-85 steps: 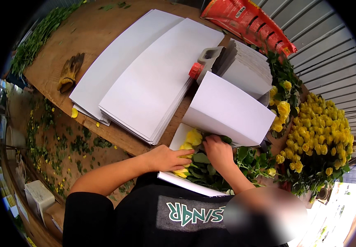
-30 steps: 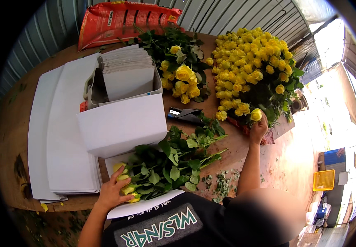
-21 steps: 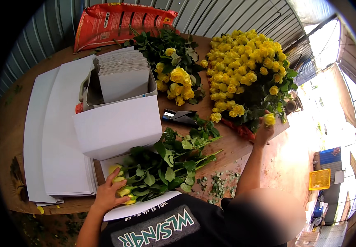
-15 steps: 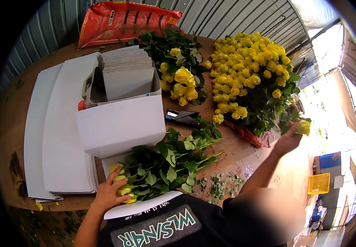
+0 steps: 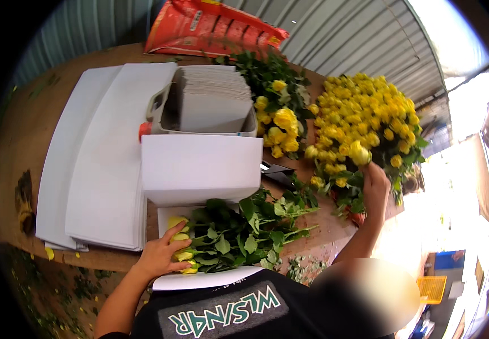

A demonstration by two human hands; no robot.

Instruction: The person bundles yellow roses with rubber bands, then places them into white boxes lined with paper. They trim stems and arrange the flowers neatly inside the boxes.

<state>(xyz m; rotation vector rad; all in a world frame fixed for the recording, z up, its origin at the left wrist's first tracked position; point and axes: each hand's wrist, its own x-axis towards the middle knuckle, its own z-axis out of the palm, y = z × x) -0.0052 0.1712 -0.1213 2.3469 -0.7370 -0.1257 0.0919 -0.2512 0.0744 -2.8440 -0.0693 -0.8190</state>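
1. The left hand (image 5: 162, 255) is laid with its fingers partly spread over the yellow blooms of a leafy bunch (image 5: 222, 244), which seems to be steadied, not gripped.
2. By the right hand (image 5: 376, 183), a single yellow rose (image 5: 360, 153) is held just below its bloom, the fingers closed around the stem (its lower end is hard to tell among the leaves).
3. The step in hand is judged to be the adding of single stems to the bunch; for the next move, the rose would need to be brought clear of its neighbours, turned in line with the bunched stems, and its bloom set level with those under the left hand.
4. The bunch is bordered by white card (image 5: 208, 279) on the near side and by a folded white card (image 5: 202, 164) beyond.
5. Farther right, the surface (image 5: 15, 147) is covered by a heap of yellow roses (image 5: 369, 107), in front of which the held bloom is seen.
6. Compared with half a second earlier, the rose has been carried leftward from beyond the heap's right side, while the left hand has been kept on the bunch.
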